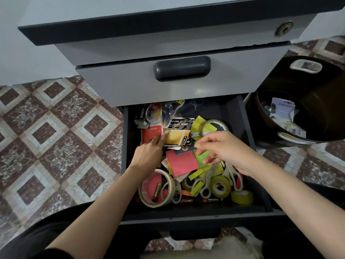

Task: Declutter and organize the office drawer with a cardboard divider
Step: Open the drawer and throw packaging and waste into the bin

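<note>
Tape rolls [172, 181] and scissors [228, 171] crowd below the battery pack [177, 136]. Left hand [147, 154] fingers pinch its edge. Right hand [225, 148] fingers hover half-curled beside it, hold unclear.

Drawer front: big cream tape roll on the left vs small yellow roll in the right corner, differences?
Size: the cream tape roll is much wider across than the yellow roll. Colour: the cream tape roll is pale beige, the yellow roll yellow-green. Both lie in the open drawer, neither held.
</note>
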A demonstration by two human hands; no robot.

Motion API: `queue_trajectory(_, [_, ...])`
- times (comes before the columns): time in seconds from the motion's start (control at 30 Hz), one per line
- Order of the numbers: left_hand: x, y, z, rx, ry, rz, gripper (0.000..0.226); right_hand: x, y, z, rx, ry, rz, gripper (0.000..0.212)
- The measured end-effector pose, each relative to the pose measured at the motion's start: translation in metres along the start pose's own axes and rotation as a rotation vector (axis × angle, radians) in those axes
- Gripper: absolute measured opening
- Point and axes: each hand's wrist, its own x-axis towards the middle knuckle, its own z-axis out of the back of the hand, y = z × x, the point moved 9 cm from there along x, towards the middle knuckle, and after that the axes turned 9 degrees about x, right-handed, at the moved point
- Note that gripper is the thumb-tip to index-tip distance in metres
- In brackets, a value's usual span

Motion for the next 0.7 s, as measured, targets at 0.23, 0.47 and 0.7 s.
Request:
queue_trajectory(0.23, [-0.029, -0.035, 0.024, 0.063, 0.048, -0.075, 0.059, 0.002, -0.001, 0.013, 0.005, -0.065, -0.005, 0.012])
queue_trajectory(0.47, [-0.070, -0.079, 0.026, 0.116, 0.146, -0.293, 0.067, 0.001, -0.005, 0.014, -0.005, -0.072, -0.040, 0.013])
queue_trajectory(0.7, [-0.045, -0.036, 0.052, -0.268, 0.081, -0.073, 0.037, 0.005, -0.019, 0.027, 0.003, -0.159, -0.136, 0.014])
